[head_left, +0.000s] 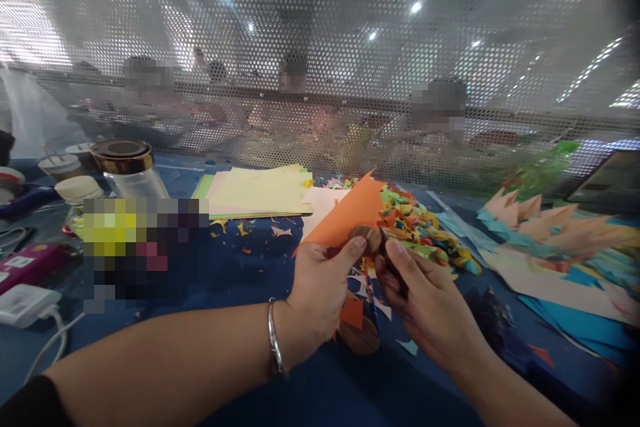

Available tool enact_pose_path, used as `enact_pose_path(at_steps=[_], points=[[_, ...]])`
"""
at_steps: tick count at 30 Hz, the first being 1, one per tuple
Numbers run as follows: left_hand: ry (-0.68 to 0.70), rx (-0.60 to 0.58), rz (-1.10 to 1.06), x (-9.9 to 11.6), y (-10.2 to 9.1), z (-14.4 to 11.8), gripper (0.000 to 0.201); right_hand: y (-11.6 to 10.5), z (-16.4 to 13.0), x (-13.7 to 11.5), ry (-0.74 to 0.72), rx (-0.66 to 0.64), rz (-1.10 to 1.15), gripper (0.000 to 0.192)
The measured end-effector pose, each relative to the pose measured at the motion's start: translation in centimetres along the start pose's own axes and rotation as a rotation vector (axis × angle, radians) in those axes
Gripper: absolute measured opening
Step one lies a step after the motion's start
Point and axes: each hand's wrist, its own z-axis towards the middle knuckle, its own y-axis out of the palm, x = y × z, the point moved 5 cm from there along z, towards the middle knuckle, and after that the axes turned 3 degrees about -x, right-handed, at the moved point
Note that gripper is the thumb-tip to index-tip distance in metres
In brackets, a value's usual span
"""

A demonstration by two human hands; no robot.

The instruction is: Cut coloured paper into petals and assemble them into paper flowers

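Observation:
My left hand (pixel 320 283), with a silver bangle at its wrist, is closed on a sheet of orange paper (pixel 343 217). Its thumb presses a small round wood-patterned piece (pixel 367 238) against the sheet's lower right. Close beside that piece, my right hand (pixel 425 293) is closed around a dark, narrow tool (pixel 384 243), mostly hidden by the fingers, so its kind is unclear. Below the hands lie a brown wood-patterned oval (pixel 360 337) and an orange paper scrap (pixel 352 312). A heap of colourful paper cuttings (pixel 425 227) lies just behind my right hand.
Pale yellow paper sheets (pixel 255 190) are stacked at the back. Peach pointed paper pieces (pixel 545 217) and blue sheets (pixel 585 327) lie right. A clear bottle (pixel 130 177), a white charger (pixel 27 305) and a purple box (pixel 35 263) are left. A perforated metal screen (pixel 320 33) stands behind.

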Motion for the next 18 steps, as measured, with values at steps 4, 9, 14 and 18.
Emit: enact_pose_path(at_steps=[4, 9, 14, 18], points=[[0.006, -0.011, 0.0, -0.2, -0.2, 0.1, 0.025, -0.2, 0.1, 0.3, 0.001, 0.014, 0.015, 0.065], [-0.007, -0.028, 0.063, -0.5, -0.5, 0.4, 0.025, -0.4, 0.2, 0.4, 0.002, 0.005, -0.011, 0.067], [0.043, -0.093, 0.163, -0.1, -0.6, 1.0, 0.019, -1.1, 0.5, 0.5, -0.029, -0.016, -0.072, 0.064], [0.067, -0.135, 0.207, 0.3, -0.6, 1.4, 0.014, -1.7, 0.9, 0.5, -0.057, -0.037, -0.154, 0.063]])
